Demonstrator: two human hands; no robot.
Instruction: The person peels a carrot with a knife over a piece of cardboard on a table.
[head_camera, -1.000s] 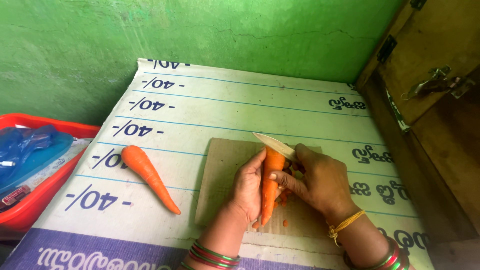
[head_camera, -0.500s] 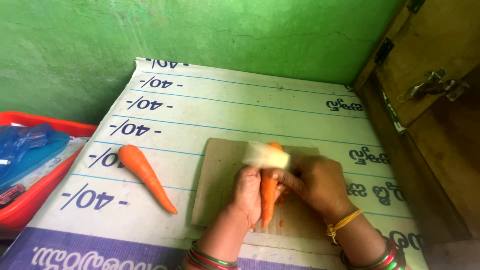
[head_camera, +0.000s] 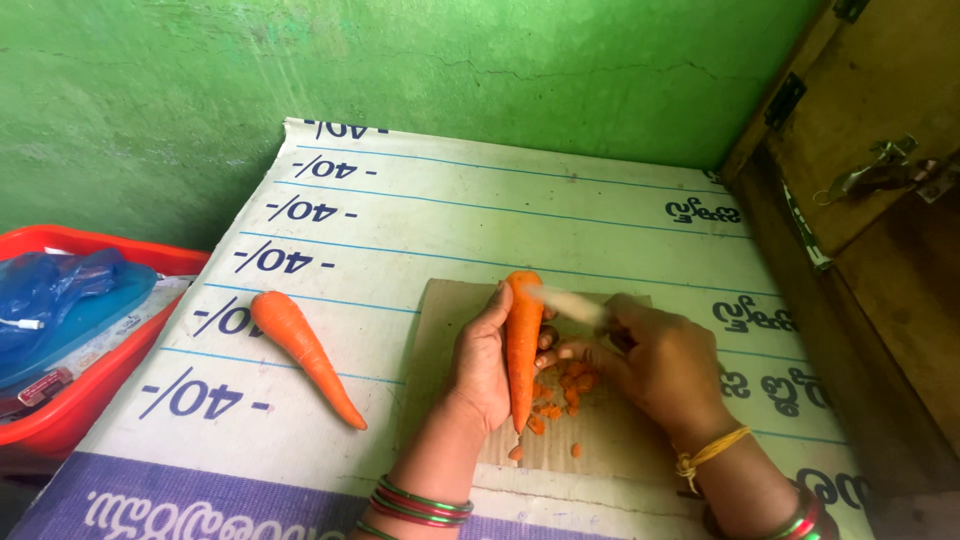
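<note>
While the carrot (head_camera: 522, 340) is held upright over the cardboard sheet (head_camera: 440, 330) by the left hand (head_camera: 480, 365), fingers clamped round it, a blurred knife (head_camera: 570, 303) is gripped by the right hand (head_camera: 665, 365). Scraping seems underway; turning the carrot to unpeeled skin is likely called for next.

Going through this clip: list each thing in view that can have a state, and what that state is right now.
left hand: gripping the carrot upright, tip down
right hand: holding the knife
carrot: held over the cardboard, blade against its upper part
knife: motion-blurred
second carrot: whole, lying untouched on the sheet
peelings: scattered on the cardboard
cardboard: lying flat
red tub: holding blue plastic
wooden cabinet: latch fastened
</note>
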